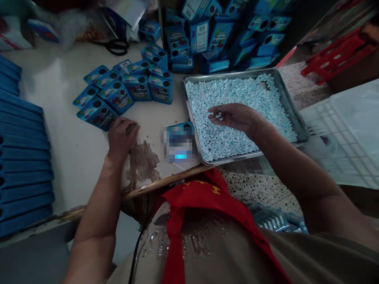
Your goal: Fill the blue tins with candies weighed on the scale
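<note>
My right hand (233,117), palm up with fingers slightly curled, holds a few small pale candies (219,116) over a metal tray (300,126). Pale blue and white candies (233,146) cover most of the tray's bottom. My left hand (122,132) rests on the table with curled fingers, against the corner of a blue candy box (97,114). Whatever those fingers may hold is hidden. Between my hands a small scale (179,152) with a lit display sits by the tray, a blue box (180,128) on it; this spot is blurred.
More blue boxes (137,87) stand grouped on the table (68,157). Others fill a dark container (201,37) at the back. Stacked blue boxes (25,157) line the left side. Black scissors (117,47) lie behind. A red stool (340,51) and a white crate (349,134) are at right.
</note>
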A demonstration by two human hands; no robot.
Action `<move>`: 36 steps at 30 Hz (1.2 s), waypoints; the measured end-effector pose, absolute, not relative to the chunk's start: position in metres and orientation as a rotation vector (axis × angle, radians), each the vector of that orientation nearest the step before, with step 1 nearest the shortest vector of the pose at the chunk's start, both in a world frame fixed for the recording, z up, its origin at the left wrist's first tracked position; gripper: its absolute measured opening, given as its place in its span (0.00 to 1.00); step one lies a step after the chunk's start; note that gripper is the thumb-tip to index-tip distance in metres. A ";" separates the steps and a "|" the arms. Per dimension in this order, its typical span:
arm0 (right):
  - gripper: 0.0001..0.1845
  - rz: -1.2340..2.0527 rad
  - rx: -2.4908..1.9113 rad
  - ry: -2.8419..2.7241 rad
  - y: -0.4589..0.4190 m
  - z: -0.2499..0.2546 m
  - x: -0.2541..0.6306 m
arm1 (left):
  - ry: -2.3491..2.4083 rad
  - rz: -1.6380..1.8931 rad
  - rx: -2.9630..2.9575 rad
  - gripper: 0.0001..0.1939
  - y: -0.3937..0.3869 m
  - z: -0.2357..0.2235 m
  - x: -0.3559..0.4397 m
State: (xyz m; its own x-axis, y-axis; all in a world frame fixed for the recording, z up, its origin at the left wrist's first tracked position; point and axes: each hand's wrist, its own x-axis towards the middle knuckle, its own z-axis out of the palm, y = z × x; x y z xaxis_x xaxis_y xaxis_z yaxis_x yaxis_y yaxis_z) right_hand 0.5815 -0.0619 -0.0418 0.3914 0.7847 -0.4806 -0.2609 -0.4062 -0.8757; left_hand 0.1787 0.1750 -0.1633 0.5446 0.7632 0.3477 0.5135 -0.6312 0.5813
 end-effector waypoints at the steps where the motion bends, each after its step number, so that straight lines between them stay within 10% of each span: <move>1: 0.04 1.250 -1.588 -0.470 -0.062 -0.043 0.581 | 1.043 0.826 2.376 0.08 0.175 -0.162 0.179; 26: 0.16 1.241 -1.654 -0.688 -0.077 -0.058 0.565 | 1.072 0.782 2.360 0.06 0.172 -0.157 0.181; 36: 0.16 0.462 -1.840 -1.261 -0.073 -0.035 0.555 | 1.074 0.813 2.410 0.04 0.171 -0.167 0.179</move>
